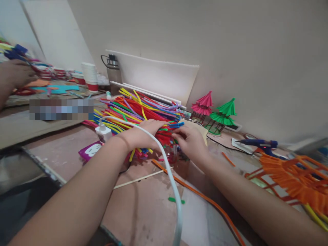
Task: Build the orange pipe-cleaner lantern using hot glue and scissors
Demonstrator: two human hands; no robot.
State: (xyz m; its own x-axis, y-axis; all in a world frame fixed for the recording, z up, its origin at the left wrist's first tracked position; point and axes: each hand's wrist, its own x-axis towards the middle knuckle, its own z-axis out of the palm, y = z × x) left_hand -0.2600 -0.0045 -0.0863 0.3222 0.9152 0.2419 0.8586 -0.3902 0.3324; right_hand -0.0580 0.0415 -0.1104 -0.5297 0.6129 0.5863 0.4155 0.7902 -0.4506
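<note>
A big heap of coloured pipe cleaners lies across the table, red, yellow, blue, green and purple. My left hand lies over its near right part, fingers curled around a bunch of them; the fingertips are partly hidden. At the bunch's right end, my right hand has thumb and forefinger closed on pipe cleaner ends, just by some blue tips. A white cable runs over my left wrist, in front of the bunch. Below my hands lie a long orange pipe cleaner and a thin wooden stick.
Pink and green pipe-cleaner roofs stand at the back. On the right are a blue glue gun and an orange pipe-cleaner structure. Stacked paper cups and a bottle stand back left. Another person's hand is far left.
</note>
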